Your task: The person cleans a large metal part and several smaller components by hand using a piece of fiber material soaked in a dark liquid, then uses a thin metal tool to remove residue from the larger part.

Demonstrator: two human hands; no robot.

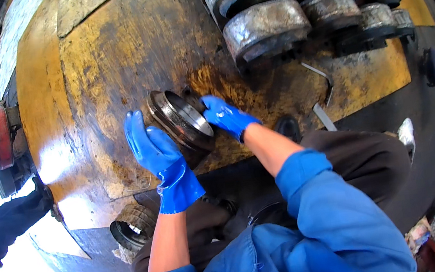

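Observation:
A dark, greasy metal ring (165,113) with a raised rim stands tilted on its edge on the stained floor sheet, its bright inner bore turned to the right. My left hand (152,149), in a blue rubber glove, is open beside the ring's left side, with fingers stretched and the thumb apart. On the other side, my right hand (226,116) in a matching glove has its fingers curled close to the bore's edge. Something dark shows at its fingertips, but what it grips cannot be made out.
Rows of heavy metal rollers (267,27) stand at the far right. A bent metal rod (322,76) and a flat metal bar (324,117) lie right of my hands. A ribbed metal ring (132,226) sits near left. Another person's dark leg (14,216) is at the left.

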